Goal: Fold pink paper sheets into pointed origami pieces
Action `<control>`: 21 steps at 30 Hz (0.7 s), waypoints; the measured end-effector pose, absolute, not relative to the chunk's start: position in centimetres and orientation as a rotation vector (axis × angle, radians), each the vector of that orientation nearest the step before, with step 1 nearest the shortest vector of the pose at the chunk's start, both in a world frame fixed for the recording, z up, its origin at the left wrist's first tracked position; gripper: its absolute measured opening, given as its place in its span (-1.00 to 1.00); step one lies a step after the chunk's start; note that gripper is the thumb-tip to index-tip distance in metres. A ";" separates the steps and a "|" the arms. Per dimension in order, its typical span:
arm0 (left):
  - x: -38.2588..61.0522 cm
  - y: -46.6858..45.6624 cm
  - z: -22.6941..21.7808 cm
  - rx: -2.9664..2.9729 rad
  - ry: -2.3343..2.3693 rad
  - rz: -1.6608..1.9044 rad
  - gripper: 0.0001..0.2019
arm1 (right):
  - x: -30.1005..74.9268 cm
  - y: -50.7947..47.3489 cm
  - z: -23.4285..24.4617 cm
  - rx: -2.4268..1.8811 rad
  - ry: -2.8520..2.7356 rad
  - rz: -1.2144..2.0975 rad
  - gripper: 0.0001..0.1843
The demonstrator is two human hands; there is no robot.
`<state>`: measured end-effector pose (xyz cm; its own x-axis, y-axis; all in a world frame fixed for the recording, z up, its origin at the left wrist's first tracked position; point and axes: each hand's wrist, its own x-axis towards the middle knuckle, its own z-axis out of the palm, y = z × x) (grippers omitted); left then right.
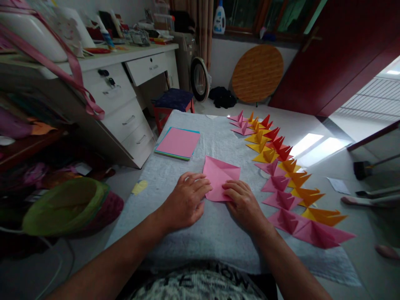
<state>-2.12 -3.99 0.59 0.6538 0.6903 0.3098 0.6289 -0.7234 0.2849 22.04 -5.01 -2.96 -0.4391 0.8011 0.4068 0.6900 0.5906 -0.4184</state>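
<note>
A pink sheet of origami paper (218,181) lies in front of me on the cloth-covered table, with crease lines and its top portion slightly raised. My left hand (190,198) rests at the sheet's left edge, its fingertips on the paper, fingers a little apart and thumb off to the side. At the lower right edge, my right hand (242,200) has its fingers curled over the paper; its thumb is hidden. Beyond my left hand sits a stack of square paper (178,143), pink on top.
Rows of folded paper cranes in pink (283,200), yellow (265,155) and red (284,152) line the table's right side. A yellow scrap (139,187) lies near the left edge. Left of the table stand a green-rimmed bin (106,196) and a white desk (115,104); a stool (173,100) is behind.
</note>
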 end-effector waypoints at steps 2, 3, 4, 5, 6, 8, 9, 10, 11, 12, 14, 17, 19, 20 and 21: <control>-2.1 -4.4 0.0 2.789 1.147 0.543 -0.74 | 21.9 -5.1 -2.8 -1.175 -2.236 0.276 -0.74; -2.2 -4.4 -0.4 2.820 1.175 0.530 -0.82 | 21.9 -5.2 -2.7 -1.170 -2.234 0.291 -0.75; -2.3 -4.4 -0.6 2.846 1.207 0.525 -0.86 | 21.8 -5.3 -2.6 -1.162 -2.236 0.306 -0.75; -2.5 -4.4 -0.8 2.864 1.237 0.523 -0.88 | 21.8 -5.4 -2.5 -1.150 -2.240 0.319 -0.75; -2.6 -4.3 -0.9 2.875 1.263 0.529 -0.88 | 21.7 -5.4 -2.4 -1.135 -2.246 0.329 -0.76; -2.7 -4.1 -1.0 2.866 1.307 0.538 -0.88 | 21.6 -5.5 -2.3 -1.103 -2.263 0.344 -0.77; -2.8 -4.0 -0.9 2.845 1.321 0.540 -0.88 | 21.5 -5.6 -2.2 -1.092 -2.268 0.348 -0.78; -2.9 -3.9 -0.9 2.819 1.328 0.540 -0.86 | 21.5 -5.6 -2.2 -1.083 -2.273 0.351 -0.79; -2.9 -3.9 -0.9 2.788 1.326 0.539 -0.84 | 21.5 -5.6 -2.1 -1.075 -2.277 0.353 -0.81; -3.0 -3.8 -0.9 2.754 1.322 0.541 -0.82 | 21.4 -5.6 -2.1 -1.070 -2.278 0.354 -0.82; -3.1 -3.7 -1.1 2.677 1.305 0.567 -0.80 | 21.3 -5.6 -2.0 -1.062 -2.275 0.357 -0.84; -3.3 -3.5 -1.3 2.567 1.287 0.612 -0.83 | 21.3 -5.6 -1.8 -1.076 -2.236 0.392 -0.81; -3.4 -3.4 -1.5 2.516 1.283 0.614 -0.81 | 21.3 -5.7 -1.6 -1.096 -2.186 0.437 -0.81; -3.3 -3.3 -1.6 2.496 1.287 0.617 -0.79 | 21.3 -5.6 -1.5 -1.107 -2.158 0.467 -0.81; -3.3 -3.2 -1.7 2.480 1.293 0.626 -0.79 | 21.3 -5.6 -1.5 -1.118 -2.131 0.498 -0.80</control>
